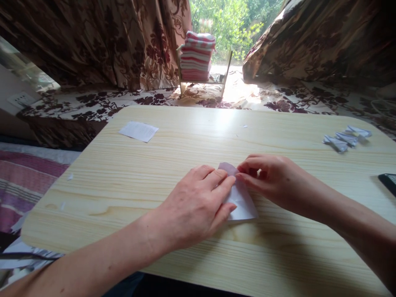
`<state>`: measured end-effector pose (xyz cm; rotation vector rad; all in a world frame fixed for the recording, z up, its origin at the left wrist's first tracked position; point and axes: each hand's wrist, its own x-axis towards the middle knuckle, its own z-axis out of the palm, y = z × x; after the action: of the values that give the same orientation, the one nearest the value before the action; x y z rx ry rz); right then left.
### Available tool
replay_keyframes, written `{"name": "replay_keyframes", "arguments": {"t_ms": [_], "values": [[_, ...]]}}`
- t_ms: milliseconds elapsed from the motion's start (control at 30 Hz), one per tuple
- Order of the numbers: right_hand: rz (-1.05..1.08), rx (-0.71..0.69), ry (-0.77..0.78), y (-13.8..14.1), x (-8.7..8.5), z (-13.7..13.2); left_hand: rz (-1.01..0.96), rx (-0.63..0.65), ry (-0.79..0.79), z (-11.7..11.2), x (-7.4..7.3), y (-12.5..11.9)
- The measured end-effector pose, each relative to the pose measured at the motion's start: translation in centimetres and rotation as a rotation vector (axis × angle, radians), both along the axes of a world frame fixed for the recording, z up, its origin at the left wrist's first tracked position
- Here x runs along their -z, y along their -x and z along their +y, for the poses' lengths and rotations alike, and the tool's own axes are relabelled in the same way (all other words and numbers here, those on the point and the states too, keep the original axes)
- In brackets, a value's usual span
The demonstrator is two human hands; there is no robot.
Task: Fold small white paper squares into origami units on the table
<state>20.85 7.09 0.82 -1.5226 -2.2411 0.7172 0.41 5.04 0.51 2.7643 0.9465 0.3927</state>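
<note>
A small white sheet of paper (243, 204) lies on the wooden table (173, 144) in front of me, its far end slightly raised and curved. My left hand (198, 198) rests on it from the left, fingers stretched across the paper and thumb apart. With thumb and index finger together, my right hand (266, 175) pinches the paper's right edge near the far end. The left fingers cover part of the sheet, so any fold beneath them is hidden.
A flat white slip (139, 131) lies far left on the table. Several folded paper pieces (346, 138) sit at the far right, near a dark object (388, 183) at the edge. Behind, a small rack holds a stack of striped cloths (196, 57) between patterned curtains (148, 45).
</note>
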Motion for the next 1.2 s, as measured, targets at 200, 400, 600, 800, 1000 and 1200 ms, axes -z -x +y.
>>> {"name": "replay_keyframes", "arguments": {"t_ms": [200, 400, 600, 800, 1000, 1200], "values": [[-0.021, -0.016, -0.028, 0.0, -0.1, 0.1, 0.06, -0.015, -0.064, -0.1, 0.5, -0.4], [-0.057, -0.016, -0.083, 0.3, -0.1, 0.7, 0.048, -0.004, -0.12, -0.3, 0.8, -0.3], [-0.189, -0.116, -0.181, 1.0, -0.3, 1.5, 0.056, -0.002, -0.099, -0.3, 0.7, -0.3], [-0.257, -0.162, -0.206, 0.5, -0.6, 1.3, 0.058, -0.008, -0.11, -0.4, 0.8, -0.2], [-0.19, -0.177, -0.209, -0.3, -0.1, 0.9, 0.05, -0.011, -0.12, -0.5, 0.9, -0.2], [-0.192, -0.184, -0.238, 0.3, -0.1, 0.9, 0.052, -0.018, -0.117, -0.5, 0.7, -0.3]]}}
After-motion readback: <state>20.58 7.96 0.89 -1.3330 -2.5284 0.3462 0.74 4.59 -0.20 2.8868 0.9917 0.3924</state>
